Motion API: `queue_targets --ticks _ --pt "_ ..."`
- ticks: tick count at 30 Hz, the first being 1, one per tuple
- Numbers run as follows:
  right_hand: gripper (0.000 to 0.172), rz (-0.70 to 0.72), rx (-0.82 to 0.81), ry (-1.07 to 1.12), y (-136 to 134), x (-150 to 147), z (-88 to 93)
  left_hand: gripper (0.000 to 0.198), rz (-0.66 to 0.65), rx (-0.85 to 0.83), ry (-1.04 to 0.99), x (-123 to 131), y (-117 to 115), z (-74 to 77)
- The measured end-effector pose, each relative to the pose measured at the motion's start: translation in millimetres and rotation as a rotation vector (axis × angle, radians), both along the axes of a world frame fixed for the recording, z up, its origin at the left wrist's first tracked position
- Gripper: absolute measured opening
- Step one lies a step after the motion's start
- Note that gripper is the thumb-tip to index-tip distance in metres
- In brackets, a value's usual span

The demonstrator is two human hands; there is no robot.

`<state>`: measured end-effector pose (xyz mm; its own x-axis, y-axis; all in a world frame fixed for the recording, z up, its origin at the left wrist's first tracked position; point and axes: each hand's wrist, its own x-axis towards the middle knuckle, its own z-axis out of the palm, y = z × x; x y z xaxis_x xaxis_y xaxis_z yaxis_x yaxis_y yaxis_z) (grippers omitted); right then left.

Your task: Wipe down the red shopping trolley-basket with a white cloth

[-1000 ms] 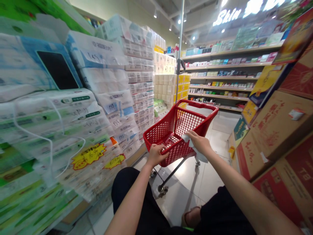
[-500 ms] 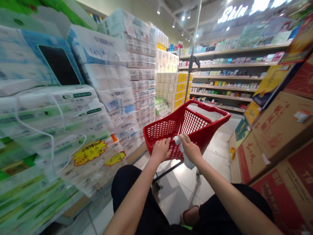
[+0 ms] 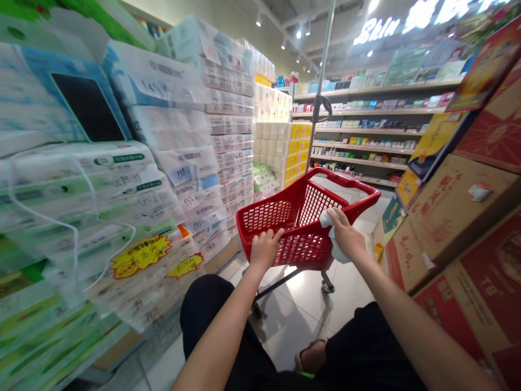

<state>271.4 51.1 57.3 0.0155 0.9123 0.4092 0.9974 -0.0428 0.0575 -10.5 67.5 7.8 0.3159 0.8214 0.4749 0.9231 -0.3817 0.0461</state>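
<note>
Red cart: left hand grips the near rim; right hand, at two o'clock, holds a white cloth; best wipe with firm, overlapping strokes.

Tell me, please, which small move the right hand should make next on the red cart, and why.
Probably slide the white cloth further along the red cart rim: the right hand presses it against the near right edge, while the left hand grips the near rim, steadying it.
</note>
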Motion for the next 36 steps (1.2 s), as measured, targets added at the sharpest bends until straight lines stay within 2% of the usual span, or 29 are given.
queue_targets --ticks 4,6,8,12,15,18,23,26,29,34,36 --pt "0.071 0.163 -0.083 0.005 -8 -36 -11.5 0.047 0.012 -0.004 -0.003 1 -2 0.1" --pt "0.07 0.195 -0.106 -0.035 -8 -38 -9.5 0.046 0.014 -0.006 0.002 0 -2 0.7" --pt "0.066 0.155 -0.091 -0.061 -5 -23 -0.4 0.045 0.013 -0.009 0.006 -2 -2 1.1" --pt "0.057 -0.013 -0.01 -0.049 6 27 22.8 0.045 0.011 0.001 0.006 0 -1 0.5" --pt "0.057 -0.061 0.011 -0.015 9 37 27.2 0.046 0.008 0.001 -0.009 3 -2 -0.5" --pt "0.057 -0.012 -0.022 0.033 4 7 15.2 0.047 0.004 -0.002 -0.016 7 -4 -1.2" --pt "0.06 0.193 -0.087 0.041 -13 -73 -17.6 0.056 -0.008 -0.005 -0.017 9 -7 -1.8" --pt "0.064 0.263 -0.102 0.008 -18 -90 -23.3 0.06 0.0 -0.015 -0.005 7 -7 -1.2" --pt "0.064 0.251 -0.112 -0.043 -14 -68 -12.9 0.054 0.002 -0.031 0.007 5 -7 0.2" --pt "0.058 0.041 -0.053 -0.007 -1 0 13.8 0.048 0.004 -0.038 -0.004 8 -7 0.5" --pt "0.056 -0.007 -0.022 0.019 2 13 17.4 0.048 0.0 -0.031 -0.013 11 -7 -0.5"
